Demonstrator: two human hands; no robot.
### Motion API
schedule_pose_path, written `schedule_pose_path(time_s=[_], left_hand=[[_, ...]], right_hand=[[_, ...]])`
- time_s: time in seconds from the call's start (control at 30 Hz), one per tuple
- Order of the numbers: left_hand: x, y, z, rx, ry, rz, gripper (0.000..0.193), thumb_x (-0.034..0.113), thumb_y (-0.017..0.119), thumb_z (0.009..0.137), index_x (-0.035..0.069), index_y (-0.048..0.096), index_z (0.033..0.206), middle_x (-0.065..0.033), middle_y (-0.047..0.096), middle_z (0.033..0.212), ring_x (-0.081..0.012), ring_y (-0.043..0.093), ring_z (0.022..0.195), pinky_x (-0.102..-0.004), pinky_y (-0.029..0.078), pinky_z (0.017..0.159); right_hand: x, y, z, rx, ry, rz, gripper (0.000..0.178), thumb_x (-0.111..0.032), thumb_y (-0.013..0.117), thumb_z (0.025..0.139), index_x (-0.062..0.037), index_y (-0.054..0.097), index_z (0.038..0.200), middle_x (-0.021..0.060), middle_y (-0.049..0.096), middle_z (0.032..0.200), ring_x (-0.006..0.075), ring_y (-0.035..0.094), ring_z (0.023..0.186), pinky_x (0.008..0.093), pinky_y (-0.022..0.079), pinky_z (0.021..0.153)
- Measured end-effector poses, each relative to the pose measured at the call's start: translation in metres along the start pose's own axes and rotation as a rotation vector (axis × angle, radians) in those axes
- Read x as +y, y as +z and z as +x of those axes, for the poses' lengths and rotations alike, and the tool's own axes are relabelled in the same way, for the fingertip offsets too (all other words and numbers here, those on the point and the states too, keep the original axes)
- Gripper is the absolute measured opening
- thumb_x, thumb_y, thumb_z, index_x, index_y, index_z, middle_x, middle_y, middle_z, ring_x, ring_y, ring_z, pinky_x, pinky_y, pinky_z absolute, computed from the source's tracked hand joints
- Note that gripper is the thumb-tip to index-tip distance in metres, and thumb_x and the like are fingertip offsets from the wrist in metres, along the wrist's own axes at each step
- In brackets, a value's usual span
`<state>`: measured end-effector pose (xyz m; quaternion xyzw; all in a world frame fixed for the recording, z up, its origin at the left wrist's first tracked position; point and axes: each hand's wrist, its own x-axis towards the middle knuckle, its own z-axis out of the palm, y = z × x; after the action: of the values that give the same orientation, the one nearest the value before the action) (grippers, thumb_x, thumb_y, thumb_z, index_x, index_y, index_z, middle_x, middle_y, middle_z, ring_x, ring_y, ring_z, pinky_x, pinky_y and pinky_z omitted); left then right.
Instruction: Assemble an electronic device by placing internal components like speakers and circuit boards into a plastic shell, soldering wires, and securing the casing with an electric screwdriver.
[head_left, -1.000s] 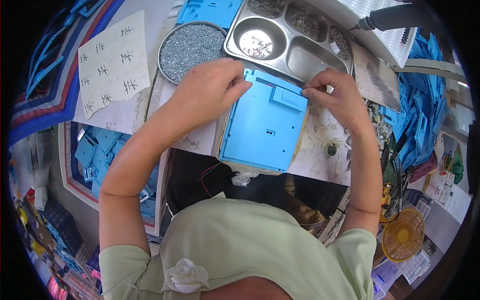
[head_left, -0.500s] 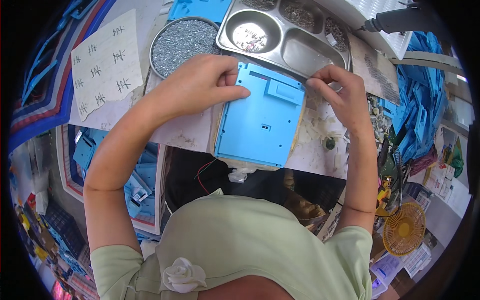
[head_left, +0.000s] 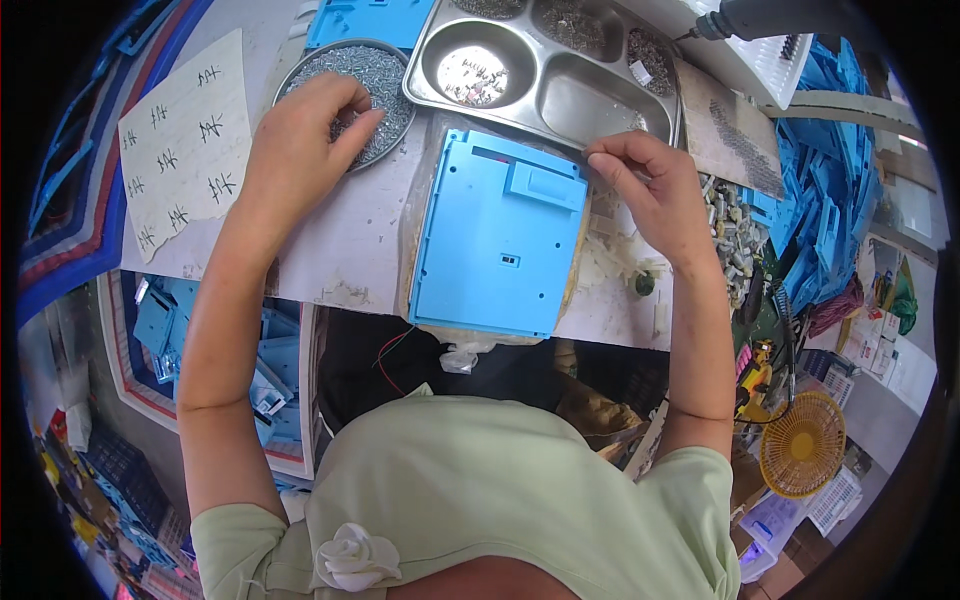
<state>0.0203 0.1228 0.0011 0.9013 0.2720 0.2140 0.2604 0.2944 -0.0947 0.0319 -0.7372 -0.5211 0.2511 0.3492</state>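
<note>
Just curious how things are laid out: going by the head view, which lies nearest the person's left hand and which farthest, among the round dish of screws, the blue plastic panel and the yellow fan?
1. Round metal dish of small screws: under the left hand, fingers in it.
2. Flat blue plastic panel: to its right, mid-table.
3. Small yellow fan: far right, below the table edge.

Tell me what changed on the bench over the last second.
The left hand left the top-left corner of the blue plastic panel and moved left to the round dish of screws, fingertips now in the screws. The right hand stayed at the panel's top-right corner, fingers pinched there. The panel, the steel compartment tray and the sheet of paper lie as before.
</note>
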Motion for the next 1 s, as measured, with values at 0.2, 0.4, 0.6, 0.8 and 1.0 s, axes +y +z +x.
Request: schedule_pose_path(time_s=[0.2, 0.4, 0.6, 0.8, 1.0], left_hand=[[0.055, -0.006, -0.008, -0.086, 0.033, -0.364, 0.012, 0.009, 0.071, 0.093, -0.001, 0.067, 0.096, -0.0054, 0.063, 0.085, -0.0118, 0.058, 0.075, -0.0273, 0.047, 0.066], [0.121, 0.014, -0.009, -0.468, -0.236, -1.103, 0.016, 0.013, 0.069, 0.099, -0.002, 0.071, 0.102, -0.0018, 0.068, 0.09, -0.0047, 0.055, 0.072, -0.0207, 0.044, 0.065], [0.131, 0.023, -0.012, -0.59, -0.493, -1.646, 0.015, 0.013, 0.068, 0.1, 0.0, 0.07, 0.108, -0.003, 0.069, 0.092, -0.0016, 0.046, 0.063, -0.0188, 0.034, 0.051], [0.125, 0.035, -0.016, -0.41, -0.368, -1.607, 0.011, 0.012, 0.068, 0.099, 0.001, 0.069, 0.104, -0.001, 0.065, 0.089, -0.0038, 0.048, 0.063, -0.02, 0.036, 0.052], [0.112, 0.02, -0.002, -0.004, 0.221, -0.362, 0.005, 0.004, 0.071, 0.09, 0.002, 0.069, 0.094, -0.0033, 0.064, 0.084, -0.012, 0.063, 0.075, -0.0253, 0.048, 0.063]], right_hand=[[-0.021, 0.006, -0.015, -0.03, 0.119, 0.411, 0.017, -0.015, 0.07, 0.098, 0.0025, 0.071, 0.1, 0.0053, 0.071, 0.085, 0.0104, 0.063, 0.077, 0.0239, 0.05, 0.073], [-0.037, 0.025, -0.032, 0.095, -0.076, 0.84, 0.014, -0.013, 0.07, 0.098, 0.0011, 0.071, 0.098, 0.0045, 0.07, 0.089, 0.0093, 0.06, 0.081, 0.0241, 0.048, 0.074], [-0.053, 0.046, -0.043, 0.291, -0.306, 0.787, 0.008, -0.005, 0.072, 0.095, 0.0022, 0.072, 0.098, 0.0051, 0.064, 0.087, 0.0117, 0.057, 0.077, 0.0255, 0.046, 0.071], [-0.045, 0.045, -0.038, 0.421, -0.408, 0.417, 0.007, -0.001, 0.073, 0.093, 0.0024, 0.073, 0.098, 0.0034, 0.066, 0.085, 0.0104, 0.056, 0.075, 0.025, 0.044, 0.069], [-0.014, 0.03, -0.016, 0.415, -0.034, 0.156, 0.008, -0.008, 0.076, 0.09, -0.0003, 0.075, 0.091, 0.0064, 0.066, 0.081, 0.0121, 0.056, 0.07, 0.0267, 0.045, 0.067]])
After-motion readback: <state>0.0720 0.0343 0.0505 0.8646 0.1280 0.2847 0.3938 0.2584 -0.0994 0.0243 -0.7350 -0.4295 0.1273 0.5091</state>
